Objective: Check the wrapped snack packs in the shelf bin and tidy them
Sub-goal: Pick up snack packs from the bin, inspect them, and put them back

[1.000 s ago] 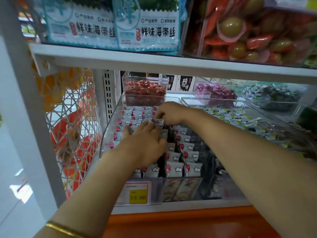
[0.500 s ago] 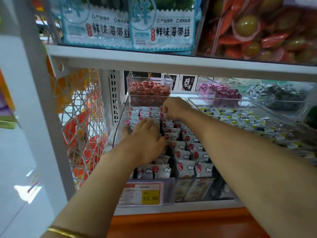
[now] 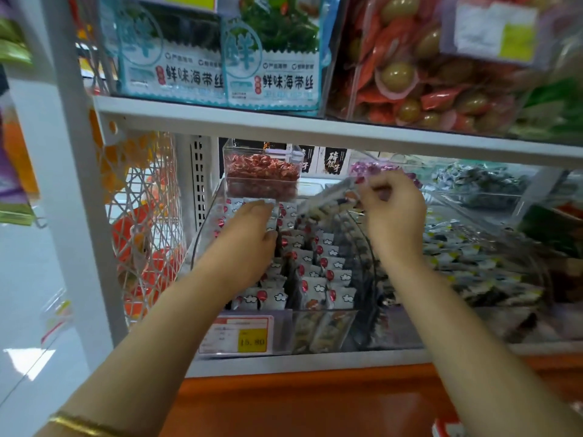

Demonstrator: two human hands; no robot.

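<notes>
Your right hand (image 3: 394, 216) has lifted off the back rows and swung up and to the right, while your left hand (image 3: 249, 244) has slid further back. Your left fingers (image 3: 258, 212) lie straight and together, flat on the white snack packs (image 3: 318, 266) at the rear left of the clear shelf bin (image 3: 202, 234); more rows run from under that palm to the bin's front wall. Your right fingers (image 3: 372, 187) are curled, pinching a blurred pack (image 3: 328, 195) that trails left and down from them, above the rows. Just beyond your left fingertips stands a clear box of red sweets (image 3: 262, 175). Below your left wrist, a yellow price tag (image 3: 239, 335) sits on the bin front.
</notes>
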